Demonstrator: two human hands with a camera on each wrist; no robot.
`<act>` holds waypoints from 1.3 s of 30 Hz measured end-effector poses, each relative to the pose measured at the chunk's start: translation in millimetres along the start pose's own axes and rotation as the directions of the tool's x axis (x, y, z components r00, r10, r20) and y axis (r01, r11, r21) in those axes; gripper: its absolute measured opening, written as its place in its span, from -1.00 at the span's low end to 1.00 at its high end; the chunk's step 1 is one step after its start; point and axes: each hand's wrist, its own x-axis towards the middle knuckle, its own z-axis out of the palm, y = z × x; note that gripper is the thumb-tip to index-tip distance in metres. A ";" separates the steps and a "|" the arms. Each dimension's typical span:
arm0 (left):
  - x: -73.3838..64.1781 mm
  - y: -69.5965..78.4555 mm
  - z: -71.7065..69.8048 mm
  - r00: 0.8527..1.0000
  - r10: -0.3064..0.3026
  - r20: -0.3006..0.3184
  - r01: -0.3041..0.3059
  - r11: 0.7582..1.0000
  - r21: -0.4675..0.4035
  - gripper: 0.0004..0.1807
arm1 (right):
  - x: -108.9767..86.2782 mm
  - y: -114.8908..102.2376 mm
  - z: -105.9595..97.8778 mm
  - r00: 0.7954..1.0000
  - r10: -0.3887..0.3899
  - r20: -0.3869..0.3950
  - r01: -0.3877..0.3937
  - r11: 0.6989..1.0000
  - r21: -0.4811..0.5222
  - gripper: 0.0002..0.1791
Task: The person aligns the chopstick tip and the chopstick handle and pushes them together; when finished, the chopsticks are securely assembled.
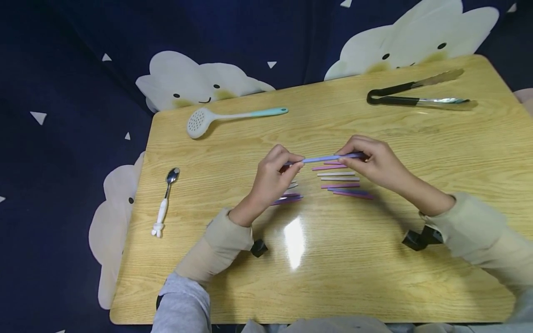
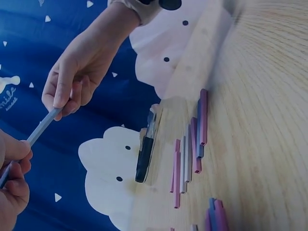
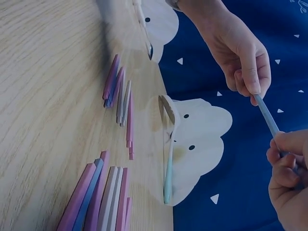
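Note:
Both hands hold one thin periwinkle-blue stick (image 1: 320, 159) level above the table, its middle bare between them. My left hand (image 1: 272, 173) pinches it near the left end with thumb and fingers. Toward the other end, my right hand (image 1: 376, 162) pinches it the same way. The wrist views show the stick (image 3: 267, 117) raised off the tabletop. Below lie two groups of similar pink, white and blue sticks. The right group (image 1: 340, 186) is mostly visible; my left hand and wrist partly hide the left group (image 1: 287, 200).
On the wooden table (image 1: 333, 277), a slotted skimmer (image 1: 200, 123) with a mint handle lies at the back left. A spoon (image 1: 163, 208) with a white handle is at the left, and black-handled tongs (image 1: 395, 100) at the back right. A dark cloud-patterned cloth (image 1: 75, 175) surrounds the far edges.

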 end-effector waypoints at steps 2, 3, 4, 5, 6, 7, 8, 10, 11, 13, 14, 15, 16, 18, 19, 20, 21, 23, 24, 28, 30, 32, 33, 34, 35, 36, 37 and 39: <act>0.5 0.4 -0.3 1.000 0.002 0.005 -0.002 1.000 0.011 -0.92 | 0.3 0.6 -0.5 1.000 0.003 0.007 -0.003 1.000 -0.002 -0.82; 1.0 0.3 -0.4 1.000 0.005 0.009 -0.005 1.000 0.016 -0.92 | 0.7 0.5 -1.1 1.000 0.008 0.011 -0.008 1.000 -0.006 -0.82; 1.6 -0.1 -0.4 1.000 0.010 0.014 -0.011 1.000 0.021 -0.92 | 1.1 0.5 -2.0 1.000 0.014 0.019 -0.014 1.000 -0.012 -0.83; 2.2 -0.6 -0.4 1.000 0.016 0.019 -0.016 1.000 0.026 -0.92 | 1.5 0.5 -3.1 0.999 0.022 0.025 -0.022 1.000 -0.019 -0.84; 3.0 -1.0 -0.5 0.999 0.021 0.025 -0.021 0.999 0.026 -0.92 | 1.9 0.5 -4.3 0.999 0.035 0.031 -0.035 0.999 -0.027 -0.86; 3.9 -1.5 -0.5 0.999 0.026 0.031 -0.027 0.999 0.026 -0.92 | 2.2 0.6 -5.6 0.998 0.046 0.036 -0.045 0.998 -0.033 -0.86; 5.0 -2.1 -0.4 0.999 0.029 0.037 -0.030 0.999 0.023 -0.92 | 2.4 0.7 -7.1 0.998 0.056 0.039 -0.055 0.998 -0.034 -0.88; 7.4 -3.1 -0.1 0.998 0.028 0.049 -0.029 0.999 0.016 -0.91 | 2.2 0.9 -10.2 0.997 0.066 0.045 -0.065 0.997 -0.041 -0.89; 8.5 -3.2 -0.2 0.998 0.022 0.052 -0.023 1.000 0.015 -0.91 | 2.2 0.9 -11.5 0.997 0.060 0.045 -0.058 0.997 -0.047 -0.88; 10.7 -2.8 -0.6 0.998 0.000 0.060 -0.001 1.000 0.016 -0.90 | 2.5 1.4 -13.9 0.999 0.020 0.045 -0.016 0.996 -0.087 -0.87; 11.7 -2.5 -0.9 0.998 -0.017 0.065 0.016 1.000 0.018 -0.89 | 2.6 1.6 -15.0 0.999 -0.003 0.045 0.009 0.992 -0.126 -0.87; 12.7 -1.9 -1.2 0.997 -0.039 0.072 0.037 0.999 0.026 -0.87 | 2.8 2.0 -15.9 0.999 -0.029 0.041 0.036 0.984 -0.172 -0.86; 13.7 -1.4 -1.7 0.995 -0.064 0.078 0.060 0.997 0.042 -0.85 | 3.2 2.5 -16.8 0.998 -0.052 0.035 0.058 0.974 -0.221 -0.86; 15.2 -1.0 -3.0 0.989 -0.122 0.089 0.115 0.990 0.085 -0.78 | 3.4 3.7 -19.1 0.997 -0.078 0.018 0.080 0.947 -0.311 -0.86; 15.8 -1.5 -3.7 0.985 -0.147 0.089 0.137 0.984 0.113 -0.73 | 2.7 4.5 -20.7 0.997 -0.078 0.004 0.074 0.934 -0.350 -0.86; 16.3 -2.4 -4.4 0.981 -0.172 0.087 0.159 0.978 0.138 -0.69 | 2.0 6.0 -22.5 0.997 -0.074 -0.012 0.064 0.923 -0.380 -0.87; 16.4 -3.7 -5.3 0.978 -0.193 0.082 0.178 0.970 0.164 -0.66 | 0.9 7.6 -24.5 0.997 -0.065 -0.029 0.048 0.914 -0.402 -0.88; 15.7 -7.3 -7.4 0.970 -0.233 0.069 0.217 0.957 0.191 -0.60 | -3.1 12.1 -29.3 0.997 -0.029 -0.066 -0.003 0.896 -0.444 -0.89; 15.0 -9.3 -8.5 0.966 -0.251 0.065 0.235 0.953 0.192 -0.58 | -5.7 15.2 -32.0 0.996 -0.005 -0.084 -0.034 0.885 -0.464 -0.91; 10.2 -19.9 -10.8 0.944 -0.317 0.091 0.298 0.938 0.175 -0.55 | -19.2 29.7 -42.1 0.981 0.147 -0.124 -0.190 0.833 -0.520 -0.93; 7.1 -26.5 -10.8 0.932 -0.345 0.114 0.320 0.928 0.190 -0.56 | -26.9 38.4 -46.2 0.966 0.228 -0.124 -0.258 0.807 -0.532 -0.91; 4.0 -33.4 -10.3 0.918 -0.371 0.139 0.336 0.915 0.224 -0.60 | -34.7 47.5 -49.7 0.948 0.296 -0.120 -0.313 0.786 -0.532 -0.88; 2.6 -36.9 -9.9 0.909 -0.385 0.157 0.342 0.907 0.245 -0.63 | -38.4 52.3 -51.2 0.939 0.322 -0.117 -0.334 0.779 -0.531 -0.87; 1.1 -40.2 -9.7 0.896 -0.405 0.180 0.352 0.897 0.266 -0.65 | -41.9 56.9 -52.8 0.932 0.346 -0.113 -0.351 0.773 -0.529 -0.86; -0.3 -43.7 -9.4 0.881 -0.425 0.207 0.359 0.887 0.290 -0.68 | -45.3 61.4 -54.4 0.924 0.367 -0.109 -0.366 0.765 -0.529 -0.85; -1.5 -47.1 -9.2 0.863 -0.444 0.239 0.364 0.877 0.315 -0.70 | -48.4 65.5 -56.0 0.914 0.392 -0.104 -0.385 0.759 -0.525 -0.84; -2.6 -50.4 -9.0 0.841 -0.465 0.277 0.367 0.866 0.340 -0.72 | -51.4 69.2 -57.4 0.902 0.421 -0.094 -0.405 0.752 -0.520 -0.83; -5.3 -56.9 -8.6 0.790 -0.501 0.354 0.359 0.846 0.395 -0.74 | -56.5 75.7 -59.9 0.872 0.485 -0.063 -0.444 0.731 -0.518 -0.80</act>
